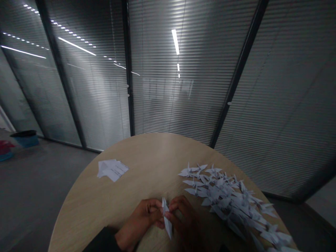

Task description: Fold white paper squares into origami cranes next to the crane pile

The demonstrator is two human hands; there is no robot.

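A partly folded white paper (167, 224), long and narrow with pointed ends, stands between my two hands low in the middle of the view. My left hand (147, 213) pinches it from the left side, fingers bent. From the right, my right hand (183, 217) grips it between thumb and fingers; the back of that hand is dark in shadow. Beside my right hand spreads a large heap of folded white paper cranes (223, 192). Farther off to the left lies a small stack of white paper sheets (112, 169), the top one with printed lines.
Everything lies on a round wooden table (157, 150). Glass partitions with blinds (173, 105) rise behind it, divided by dark frames. On the floor at the far left stands a blue bin (26, 139) with a dark liner, and a red and blue object (5, 149) is partly in view.
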